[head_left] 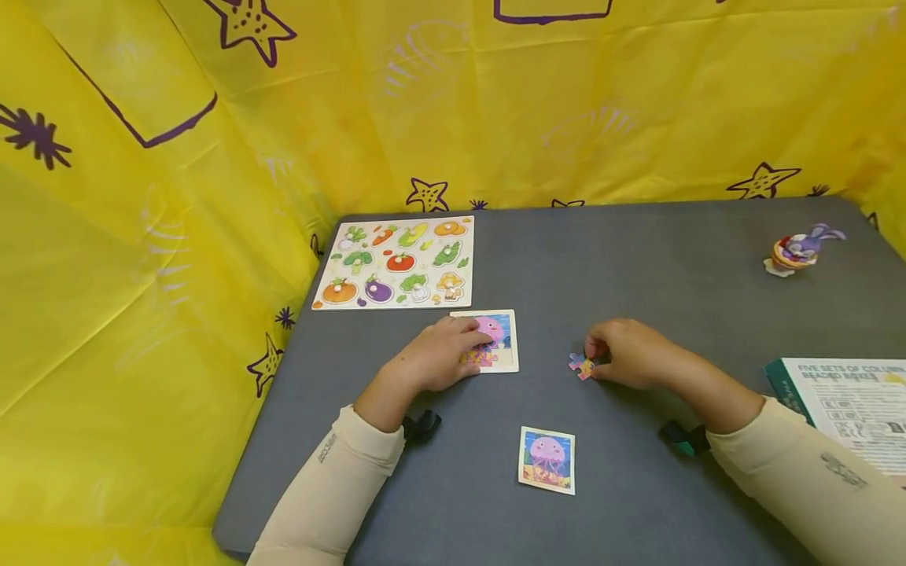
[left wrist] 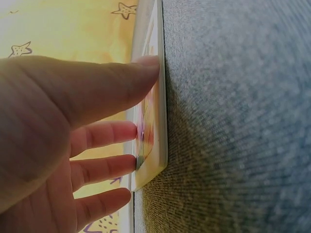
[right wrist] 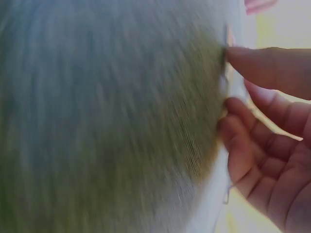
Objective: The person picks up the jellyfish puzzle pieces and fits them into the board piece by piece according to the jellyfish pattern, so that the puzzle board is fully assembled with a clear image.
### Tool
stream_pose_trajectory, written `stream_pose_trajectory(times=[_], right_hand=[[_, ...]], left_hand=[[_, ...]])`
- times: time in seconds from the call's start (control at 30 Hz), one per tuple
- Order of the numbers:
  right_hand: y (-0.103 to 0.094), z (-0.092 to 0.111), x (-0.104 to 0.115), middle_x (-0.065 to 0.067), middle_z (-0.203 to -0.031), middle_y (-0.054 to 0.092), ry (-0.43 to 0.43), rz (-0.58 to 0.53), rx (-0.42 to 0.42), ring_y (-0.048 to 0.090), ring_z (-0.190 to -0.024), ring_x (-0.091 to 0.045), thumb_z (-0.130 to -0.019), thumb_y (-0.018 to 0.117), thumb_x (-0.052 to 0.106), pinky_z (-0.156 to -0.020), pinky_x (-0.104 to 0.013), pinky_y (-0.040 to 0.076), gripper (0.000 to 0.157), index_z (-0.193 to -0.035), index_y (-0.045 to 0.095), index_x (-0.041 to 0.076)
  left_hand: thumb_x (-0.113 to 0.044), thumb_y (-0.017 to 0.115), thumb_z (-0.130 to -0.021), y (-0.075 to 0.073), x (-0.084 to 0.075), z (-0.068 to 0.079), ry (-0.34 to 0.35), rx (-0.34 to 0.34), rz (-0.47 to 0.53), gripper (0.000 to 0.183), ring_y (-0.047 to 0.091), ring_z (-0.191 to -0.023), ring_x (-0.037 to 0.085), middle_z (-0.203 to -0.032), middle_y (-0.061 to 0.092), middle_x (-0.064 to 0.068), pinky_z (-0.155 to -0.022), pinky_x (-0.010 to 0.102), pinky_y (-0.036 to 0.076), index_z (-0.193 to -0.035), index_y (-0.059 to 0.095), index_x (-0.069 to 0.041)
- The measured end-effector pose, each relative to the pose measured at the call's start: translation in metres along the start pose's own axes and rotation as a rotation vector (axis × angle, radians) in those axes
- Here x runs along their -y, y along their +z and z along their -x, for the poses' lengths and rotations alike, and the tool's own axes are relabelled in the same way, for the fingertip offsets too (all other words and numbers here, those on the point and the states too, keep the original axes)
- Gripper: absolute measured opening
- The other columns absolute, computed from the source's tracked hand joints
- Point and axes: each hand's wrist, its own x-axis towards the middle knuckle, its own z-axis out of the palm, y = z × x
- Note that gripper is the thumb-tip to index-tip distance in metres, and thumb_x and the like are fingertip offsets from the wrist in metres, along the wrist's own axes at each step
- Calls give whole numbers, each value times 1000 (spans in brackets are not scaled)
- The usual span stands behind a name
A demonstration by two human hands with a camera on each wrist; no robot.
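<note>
My left hand (head_left: 440,355) rests on a small framed jellyfish jigsaw puzzle (head_left: 515,346), its fingers laid over the picture and its thumb at the near edge. The left wrist view shows those fingers nearly straight against the puzzle board (left wrist: 154,167). A gap without pieces shows at the board's lower right. To the right of it, my right hand (head_left: 628,354) pinches a loose jigsaw piece (head_left: 582,366), blue, pink and yellow, low over the grey table. Closer to me lies a jellyfish picture card (head_left: 547,461).
A vegetable peg puzzle (head_left: 392,263) lies at the back left. At the far right stands a purple rabbit figurine (head_left: 800,250), with a white and green box (head_left: 849,405) nearer, beside my right forearm. Yellow cloth (head_left: 524,118) hangs behind the grey table (head_left: 637,259).
</note>
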Motion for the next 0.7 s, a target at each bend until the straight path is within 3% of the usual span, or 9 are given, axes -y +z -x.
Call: stream_pose_trajectory(times=[0.1, 0.23, 0.43, 0.7], right_hand=[[5, -6, 6, 4, -79, 60, -29, -57, -10, 52, -73, -13, -82, 83, 14, -70, -32, 43, 18, -94, 69, 13], [7, -13, 13, 2, -86, 61, -51, -57, 18, 53, -77, -15, -83, 82, 13, -74, -34, 46, 26, -107, 72, 12], [5, -21, 21, 1, -85, 60, -79, -66, 50, 53, -80, -16, -77, 87, 17, -75, -35, 45, 25, -94, 69, 16], [10, -45, 32, 6, -73, 64, -81, -253, 52, 56, -69, -12, -87, 79, 13, -65, -29, 46, 12, -85, 68, 14]], left_hand=[[-37, 68, -98, 0, 0, 0, 6, -3, 11, 54, 45, -138, 27, -155, 48, 5, -116, 47, 37, -149, 54, -27], [-37, 68, -97, 0, 0, -1, 18, -11, 12, 54, 46, -136, 28, -154, 49, 5, -115, 46, 38, -149, 55, -26], [-36, 68, -98, -1, -2, 0, 8, -4, 18, 54, 46, -137, 28, -154, 49, 5, -116, 47, 37, -149, 55, -26], [-35, 68, -98, -2, -2, 0, -2, -2, -6, 53, 47, -136, 28, -153, 49, 5, -115, 47, 38, -148, 55, -26]])
